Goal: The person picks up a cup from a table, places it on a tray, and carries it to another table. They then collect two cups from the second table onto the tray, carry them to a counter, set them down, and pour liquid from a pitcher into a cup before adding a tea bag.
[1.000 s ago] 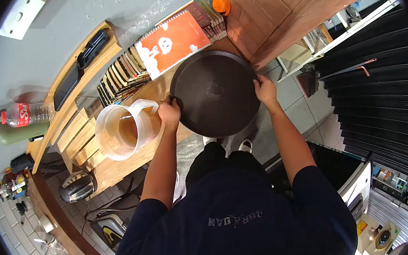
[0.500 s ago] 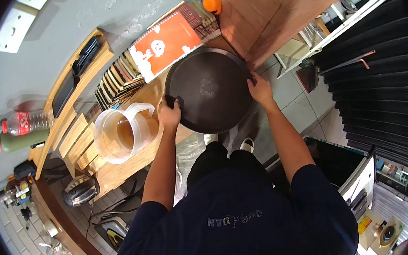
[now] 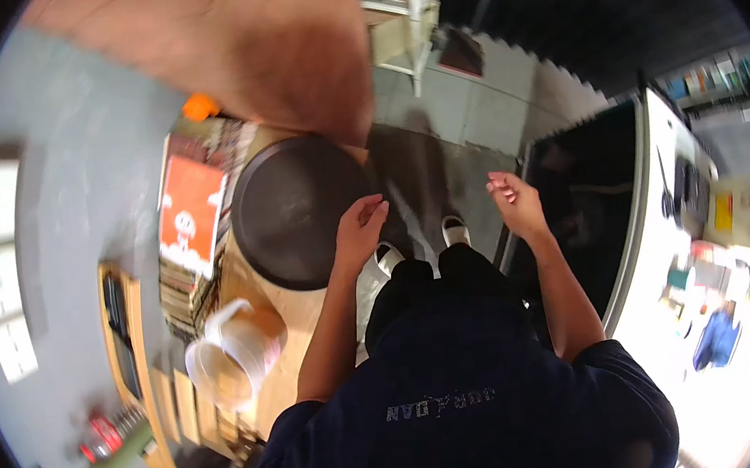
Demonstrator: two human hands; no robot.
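Observation:
A large round dark tray [image 3: 303,209] with a thin rim lies on the wooden bench top beside my left hand. My left hand [image 3: 362,233] overlaps the tray's right edge in this view, holding nothing, its fingers loosely stretched. Out to the right, my right hand [image 3: 518,206] hangs over the floor with slightly bent fingers and nothing in them. Left of the tray sits an orange-red spiral notebook [image 3: 191,212] on a row of books [image 3: 180,298]. A clear plastic jug [image 3: 226,370] with brownish contents stands nearer to me on the bench.
An orange-capped item [image 3: 200,106] is by the brick-coloured surface [image 3: 284,44] at the top. A dark-topped appliance [image 3: 589,186] stands to my right. Black pleated curtain [image 3: 588,10] hangs beyond. My shoes [image 3: 454,231] show on the grey floor. Bottles [image 3: 114,435] lie at the lower left.
Both hands have let go of the tray, which now rests on the bench. My view has turned right, and the right hand has moved away from the tray.

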